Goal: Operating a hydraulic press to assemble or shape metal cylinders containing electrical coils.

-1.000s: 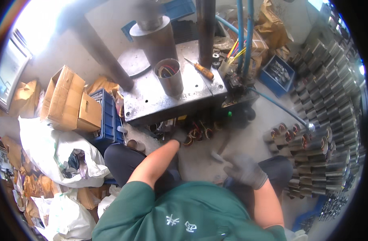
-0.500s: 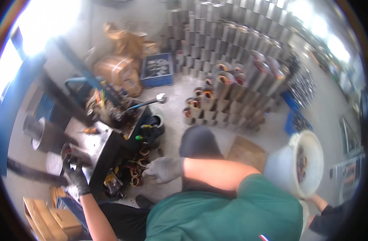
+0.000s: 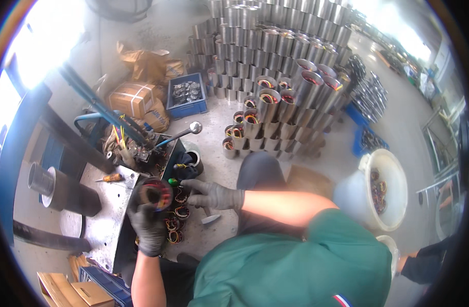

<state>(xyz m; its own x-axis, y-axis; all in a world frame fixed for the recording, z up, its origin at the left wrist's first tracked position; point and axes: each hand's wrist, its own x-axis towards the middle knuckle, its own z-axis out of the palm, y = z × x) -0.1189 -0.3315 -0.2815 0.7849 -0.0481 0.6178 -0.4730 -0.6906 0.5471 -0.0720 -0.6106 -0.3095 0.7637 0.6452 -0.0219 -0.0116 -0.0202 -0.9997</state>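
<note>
"Holding what, the gloved left hand (image 3: 148, 230)?"

"A round tube (image 3: 160, 191), left of the middle of the frame, mouth toward the camera, reddish inside. It is blurred, but that grip is wrapped round it."

"Where is it against the counter (image 3: 106, 207)?"

"Just beside the counter's right edge in the frame; I cannot tell whether they touch. 1 orange-handled screwdriver (image 3: 111, 178) lies on top, higher and further left."

"And the right hand (image 3: 211, 195)?"

"Gloved too, right of the tube, its grip loosely spread, fingertips pointing left near a small green thing (image 3: 173, 181). Below it shows a tool (image 3: 211, 219) with a pale, flat head; wire rings (image 3: 174, 237) sit lower left."

"Farther off?"

"Stacked metal cylinders (image 3: 269, 43) at the top centre, 1 blue bin (image 3: 189, 110) of small metal parts (image 3: 187, 92) in the upper left, and 1 white bucket (image 3: 349, 188) on the right, with coiled wires (image 3: 378, 193) inside."
</note>
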